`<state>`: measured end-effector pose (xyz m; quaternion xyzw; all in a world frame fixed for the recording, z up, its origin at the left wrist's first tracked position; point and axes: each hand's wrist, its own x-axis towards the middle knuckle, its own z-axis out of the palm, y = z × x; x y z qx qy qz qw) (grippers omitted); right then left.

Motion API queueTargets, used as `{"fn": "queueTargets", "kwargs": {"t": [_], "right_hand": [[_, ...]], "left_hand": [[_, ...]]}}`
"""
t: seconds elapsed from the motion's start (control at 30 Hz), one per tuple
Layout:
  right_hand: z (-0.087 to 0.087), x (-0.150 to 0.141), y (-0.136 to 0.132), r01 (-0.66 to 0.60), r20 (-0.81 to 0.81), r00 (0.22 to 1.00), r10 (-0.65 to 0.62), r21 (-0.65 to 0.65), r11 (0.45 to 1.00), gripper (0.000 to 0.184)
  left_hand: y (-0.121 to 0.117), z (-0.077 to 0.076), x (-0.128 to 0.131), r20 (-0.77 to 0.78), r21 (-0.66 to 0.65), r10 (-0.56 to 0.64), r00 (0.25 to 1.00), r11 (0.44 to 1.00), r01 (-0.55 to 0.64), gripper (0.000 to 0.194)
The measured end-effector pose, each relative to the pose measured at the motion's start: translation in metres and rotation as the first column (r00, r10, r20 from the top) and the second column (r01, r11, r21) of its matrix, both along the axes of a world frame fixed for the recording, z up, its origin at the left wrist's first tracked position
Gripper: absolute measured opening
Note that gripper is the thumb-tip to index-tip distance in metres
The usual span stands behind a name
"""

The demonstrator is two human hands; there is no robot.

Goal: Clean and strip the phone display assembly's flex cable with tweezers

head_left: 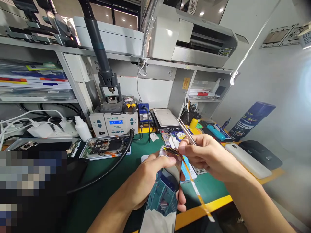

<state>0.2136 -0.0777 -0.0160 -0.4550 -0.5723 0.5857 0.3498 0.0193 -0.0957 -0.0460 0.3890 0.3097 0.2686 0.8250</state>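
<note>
My left hand point(150, 168) is wrapped round a glossy phone screen point(162, 194) held tilted above the green mat; its thumb presses near the top end. The panel mirrors a blue garment and white cloth. At its top edge lies a dark, yellow-marked flex piece point(171, 150). My right hand point(204, 152) is closed at this end, with silver tweezers point(187, 131) lying between its fingers and pointing up and away. A thin orange-and-white strip point(195, 189) hangs from beside my right fingertips. Exactly what those fingertips pinch is partly hidden.
Behind stand a hot-air station point(115, 124), a small blue soldering unit point(143, 113) and a flat heating plate point(166, 118). An opened device point(104, 147) lies left, crossed by a black hose point(119, 160). A white power bank point(246, 160) and blue spray can point(252, 119) are right.
</note>
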Motion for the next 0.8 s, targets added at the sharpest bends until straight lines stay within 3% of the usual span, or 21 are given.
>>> {"fn": "queueTargets", "kwargs": {"t": [0.33, 0.53, 0.6, 0.7, 0.77, 0.8], "right_hand": [[-0.004, 0.004, 0.013, -0.130, -0.105, 0.988, 0.115, -0.147, 0.981, 0.044], [-0.005, 0.005, 0.015, -0.128, -0.069, 0.990, 0.121, -0.109, 0.986, 0.049], [-0.004, 0.004, 0.009, -0.095, -0.017, 0.995, 0.095, -0.032, 0.995, 0.041], [-0.002, 0.001, -0.010, -0.003, 0.102, 0.995, -0.017, 0.189, 0.982, 0.031], [-0.003, -0.004, -0.025, 0.053, 0.187, 0.973, -0.137, 0.396, 0.917, 0.024], [-0.005, -0.007, -0.033, 0.078, 0.213, 0.953, -0.214, 0.512, 0.856, 0.018]], "left_hand": [[0.007, -0.002, -0.001, -0.055, -0.082, -0.076, 0.996, 0.994, 0.072, 0.056], [0.008, -0.004, -0.004, -0.036, -0.108, -0.085, 0.996, 0.991, 0.081, 0.067], [0.007, -0.005, -0.004, -0.013, -0.086, -0.062, 0.998, 0.994, 0.061, 0.065], [0.003, -0.007, -0.006, 0.039, -0.040, -0.009, 0.999, 0.999, 0.010, 0.053], [0.000, -0.007, -0.007, 0.065, -0.007, 0.011, 0.998, 1.000, -0.011, 0.050], [-0.001, -0.008, -0.007, 0.076, 0.011, 0.013, 0.997, 1.000, -0.014, 0.052]]}}
